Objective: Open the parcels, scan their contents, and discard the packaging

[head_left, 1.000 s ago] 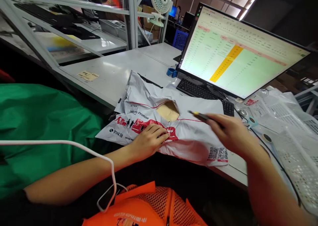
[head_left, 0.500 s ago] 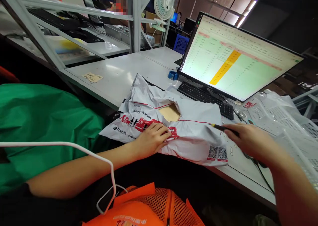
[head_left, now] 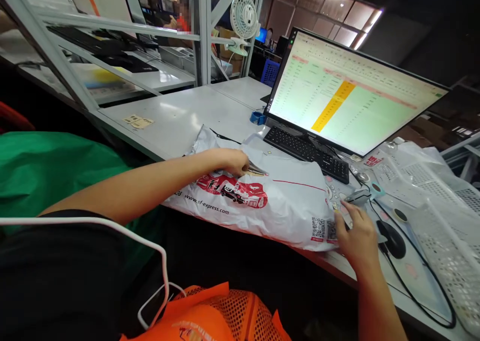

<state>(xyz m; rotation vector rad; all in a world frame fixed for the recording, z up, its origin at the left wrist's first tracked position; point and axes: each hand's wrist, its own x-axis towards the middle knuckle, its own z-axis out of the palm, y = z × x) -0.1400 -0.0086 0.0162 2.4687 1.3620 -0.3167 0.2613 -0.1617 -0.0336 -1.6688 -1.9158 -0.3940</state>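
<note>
A white plastic mailing bag (head_left: pixel 288 201) with red and black print lies across the front of the desk. My left hand (head_left: pixel 234 162) is closed at the torn opening on its upper face, fingers gripping the plastic edge. A strip of tan content (head_left: pixel 257 171) shows beside the knuckles. At the bag's right end, my right hand (head_left: pixel 356 233) hovers low with curled fingers. Whatever lies between that thumb and fingers is mostly hidden. Just beyond those fingertips is a grey, flat object (head_left: pixel 358 197) whose kind is unclear.
Behind the bag stand a keyboard (head_left: pixel 307 151) and a monitor (head_left: pixel 348 91). A black mouse (head_left: pixel 392 238) with its cable and a white perforated basket (head_left: pixel 450 261) are to the right. Blue tape (head_left: pixel 258 117) and paper labels (head_left: pixel 138 121) lie on the desk. A white cable (head_left: pixel 112 223) crosses in front.
My left hand has moved from the bag's lower front up to the opening and gripped its edge. My right hand, which held a cutter at the red line, has dropped towards the bag's right end.
</note>
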